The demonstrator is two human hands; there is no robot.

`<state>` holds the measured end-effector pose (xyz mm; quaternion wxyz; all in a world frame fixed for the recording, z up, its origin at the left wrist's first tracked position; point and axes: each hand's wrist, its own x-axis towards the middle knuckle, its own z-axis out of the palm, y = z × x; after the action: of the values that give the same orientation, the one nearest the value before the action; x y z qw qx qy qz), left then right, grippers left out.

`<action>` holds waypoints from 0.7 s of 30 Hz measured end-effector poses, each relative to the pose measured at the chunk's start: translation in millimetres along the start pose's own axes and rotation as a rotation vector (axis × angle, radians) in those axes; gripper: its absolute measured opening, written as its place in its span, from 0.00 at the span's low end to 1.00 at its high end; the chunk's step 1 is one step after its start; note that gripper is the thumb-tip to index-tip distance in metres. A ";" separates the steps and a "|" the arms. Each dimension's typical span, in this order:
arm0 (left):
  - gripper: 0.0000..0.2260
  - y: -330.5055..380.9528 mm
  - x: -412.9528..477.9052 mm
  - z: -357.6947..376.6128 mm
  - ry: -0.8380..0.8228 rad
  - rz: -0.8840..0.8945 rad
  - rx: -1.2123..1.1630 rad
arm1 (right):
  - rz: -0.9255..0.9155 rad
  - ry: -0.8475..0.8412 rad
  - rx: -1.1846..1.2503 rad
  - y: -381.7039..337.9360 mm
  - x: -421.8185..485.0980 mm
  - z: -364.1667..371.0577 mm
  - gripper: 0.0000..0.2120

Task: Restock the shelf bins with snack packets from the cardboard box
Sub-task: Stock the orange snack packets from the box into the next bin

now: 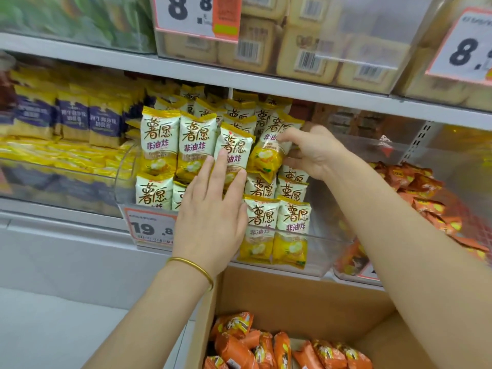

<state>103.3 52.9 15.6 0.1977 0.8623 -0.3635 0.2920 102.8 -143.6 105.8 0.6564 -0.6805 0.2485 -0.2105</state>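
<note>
Snack packets (159, 139), yellow-and-white, stand in rows in the clear middle bin (322, 253) on the shelf (66, 227). One more yellow packet (263, 158) sits tilted at the bin's upper right, pinched by the right hand (311, 151), whose fingers (291, 134) curl onto its upper part. The left hand (213, 211) lies flat on the front rows, fingers (222, 166) straight and together, holding nothing, pressing the packets back.

Step in hand, as judged: seat the held packet into the top row. To do it well, the left palm braces the neighbours so the row does not topple forward. The right hand slides the packet upright into the gap, label out, and lets go only once it leans on the ones behind (puffy bags, probably slippery, so a light pinch should do). Risk: packets spilling over the front wall.

The cardboard box (292, 296) sits open just below the bin, with orange packets (239, 342) inside. Similar orange bags (415, 182) fill the bin to the right. A price tag (149, 227) is on the bin front. Purple-and-yellow packs (72, 115) sit in the left bin. The shelf board (186, 71) above carries pale boxed goods (300, 49). Pale floor (53, 328) shows lower left.
</note>
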 end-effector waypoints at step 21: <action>0.22 -0.3 0.2 2.5 -0.018 -0.023 -0.018 | -0.311 0.068 -0.706 22.1 -10.1 20.1 0.25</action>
<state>104.6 51.6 13.8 0.2057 0.8672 -0.3578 0.2786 105.8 -121.9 83.1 0.3335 -0.8868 0.2209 -0.2315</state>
